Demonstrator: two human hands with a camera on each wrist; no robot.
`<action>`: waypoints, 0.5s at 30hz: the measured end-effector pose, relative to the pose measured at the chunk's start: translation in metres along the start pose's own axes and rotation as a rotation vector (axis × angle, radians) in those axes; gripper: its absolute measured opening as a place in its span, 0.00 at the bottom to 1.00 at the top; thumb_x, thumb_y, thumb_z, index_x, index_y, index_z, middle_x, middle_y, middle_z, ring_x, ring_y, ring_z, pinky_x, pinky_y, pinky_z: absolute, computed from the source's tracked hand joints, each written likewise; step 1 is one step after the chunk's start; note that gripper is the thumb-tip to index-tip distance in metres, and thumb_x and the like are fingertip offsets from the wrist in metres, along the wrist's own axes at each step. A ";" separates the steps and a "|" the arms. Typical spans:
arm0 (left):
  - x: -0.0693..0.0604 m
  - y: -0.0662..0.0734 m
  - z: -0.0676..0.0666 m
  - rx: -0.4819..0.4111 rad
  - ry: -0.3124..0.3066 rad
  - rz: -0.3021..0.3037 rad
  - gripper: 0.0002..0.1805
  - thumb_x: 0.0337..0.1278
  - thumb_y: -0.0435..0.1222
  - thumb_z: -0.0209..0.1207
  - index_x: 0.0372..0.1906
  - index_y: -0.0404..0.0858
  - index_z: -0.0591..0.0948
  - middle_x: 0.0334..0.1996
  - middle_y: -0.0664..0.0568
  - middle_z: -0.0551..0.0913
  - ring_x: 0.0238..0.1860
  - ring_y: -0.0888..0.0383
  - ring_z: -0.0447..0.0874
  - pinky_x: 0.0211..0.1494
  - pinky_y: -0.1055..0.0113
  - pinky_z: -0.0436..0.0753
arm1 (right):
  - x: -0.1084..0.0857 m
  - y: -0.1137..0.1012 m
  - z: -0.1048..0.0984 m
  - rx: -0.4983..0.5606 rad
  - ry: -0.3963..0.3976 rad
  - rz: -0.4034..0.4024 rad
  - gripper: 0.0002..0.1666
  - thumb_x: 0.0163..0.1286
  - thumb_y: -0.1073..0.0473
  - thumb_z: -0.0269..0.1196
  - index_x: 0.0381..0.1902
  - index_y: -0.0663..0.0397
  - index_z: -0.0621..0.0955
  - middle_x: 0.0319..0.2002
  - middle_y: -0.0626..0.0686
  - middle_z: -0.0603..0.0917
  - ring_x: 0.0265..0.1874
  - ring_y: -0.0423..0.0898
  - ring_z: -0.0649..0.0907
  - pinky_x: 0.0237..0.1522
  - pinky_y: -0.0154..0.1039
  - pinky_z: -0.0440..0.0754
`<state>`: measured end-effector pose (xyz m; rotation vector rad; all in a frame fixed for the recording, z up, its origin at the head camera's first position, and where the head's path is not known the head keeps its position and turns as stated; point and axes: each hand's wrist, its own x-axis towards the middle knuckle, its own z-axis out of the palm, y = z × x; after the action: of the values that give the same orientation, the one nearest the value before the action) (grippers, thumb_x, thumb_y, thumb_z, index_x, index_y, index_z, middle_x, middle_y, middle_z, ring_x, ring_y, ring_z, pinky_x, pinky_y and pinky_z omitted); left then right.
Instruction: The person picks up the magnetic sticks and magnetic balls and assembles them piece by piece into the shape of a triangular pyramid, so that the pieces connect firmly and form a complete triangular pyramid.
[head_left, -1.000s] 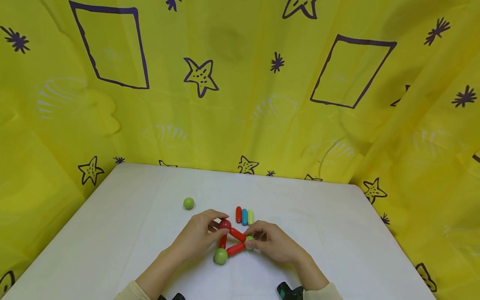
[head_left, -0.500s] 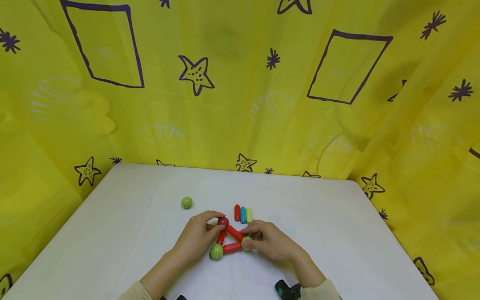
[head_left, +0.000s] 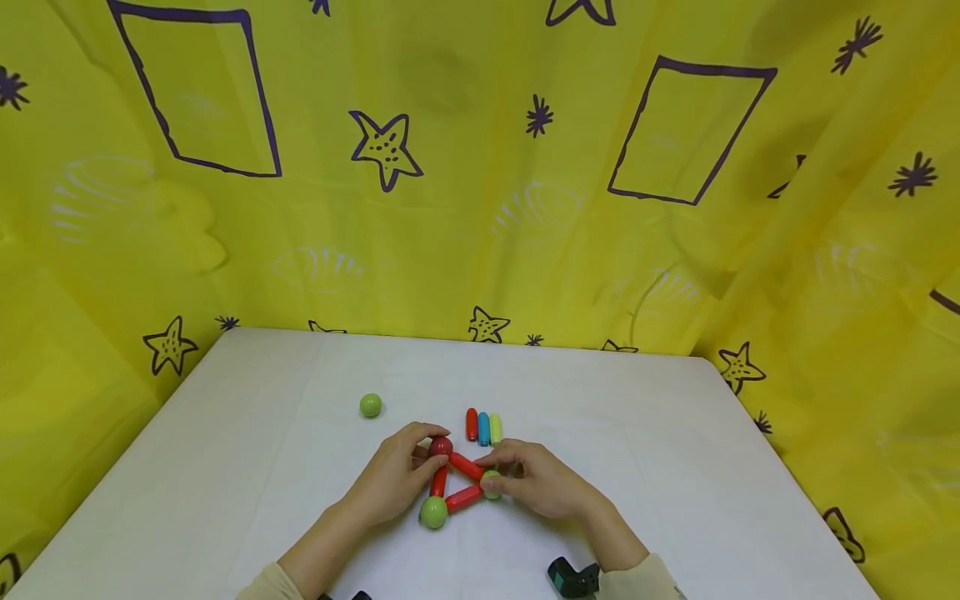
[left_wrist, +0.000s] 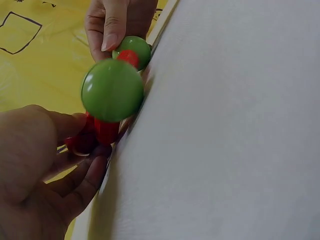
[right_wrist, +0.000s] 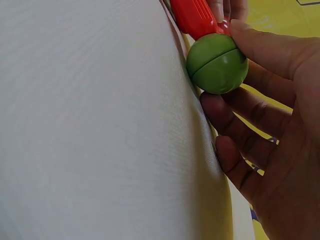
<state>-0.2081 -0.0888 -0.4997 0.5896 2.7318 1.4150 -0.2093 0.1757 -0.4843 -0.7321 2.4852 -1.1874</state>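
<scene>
While loose green ball (head_left: 371,405) lies left on worktop (head_left: 675,467), your left grip (head_left: 392,475) pinches red ball (head_left: 441,446), far corner of red-rod triangle (head_left: 464,498) between your grips; second green ball (head_left: 433,512) at near corner; red stick (head_left: 472,424), blue stick (head_left: 483,429), yellow stick (head_left: 496,428) lie beyond; your right grip (head_left: 547,479) pinches third green ball (head_left: 492,489) at right corner.

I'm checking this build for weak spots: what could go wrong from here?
The left hand pinches the glossy red ball and the right hand the right glossy green ball, so uneven pulling might part the short red rod between them.
Neither hand holds the near glossy green ball, so that corner might swing.
The loose glossy green ball beyond the left hand could roll if bumped.
</scene>
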 end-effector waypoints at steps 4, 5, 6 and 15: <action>0.000 -0.001 -0.001 0.057 -0.007 -0.011 0.19 0.67 0.38 0.67 0.61 0.44 0.82 0.47 0.58 0.83 0.40 0.62 0.79 0.46 0.70 0.82 | 0.000 -0.001 0.000 0.013 0.008 0.011 0.18 0.74 0.48 0.66 0.59 0.40 0.85 0.43 0.43 0.83 0.41 0.42 0.78 0.44 0.33 0.76; -0.001 -0.001 -0.001 0.071 -0.008 -0.016 0.19 0.67 0.39 0.67 0.61 0.45 0.82 0.46 0.58 0.83 0.39 0.62 0.78 0.45 0.70 0.80 | 0.000 -0.002 0.000 0.016 0.011 0.012 0.18 0.74 0.49 0.66 0.60 0.41 0.85 0.42 0.43 0.83 0.42 0.42 0.78 0.44 0.33 0.76; 0.000 -0.001 -0.001 0.085 -0.008 -0.020 0.20 0.66 0.39 0.67 0.61 0.45 0.82 0.45 0.58 0.83 0.39 0.62 0.77 0.44 0.70 0.80 | 0.000 -0.002 0.000 0.017 0.014 0.012 0.18 0.74 0.49 0.66 0.60 0.41 0.85 0.42 0.44 0.83 0.42 0.42 0.78 0.45 0.34 0.77; 0.000 0.005 0.000 0.140 -0.009 -0.070 0.27 0.58 0.48 0.73 0.57 0.40 0.79 0.39 0.55 0.82 0.31 0.62 0.75 0.34 0.70 0.76 | -0.001 -0.004 0.000 0.015 0.024 -0.001 0.16 0.74 0.51 0.66 0.57 0.42 0.85 0.40 0.46 0.82 0.40 0.42 0.78 0.44 0.32 0.76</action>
<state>-0.2061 -0.0863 -0.4955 0.4978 2.8311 1.2116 -0.2068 0.1741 -0.4811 -0.7187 2.4927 -1.2212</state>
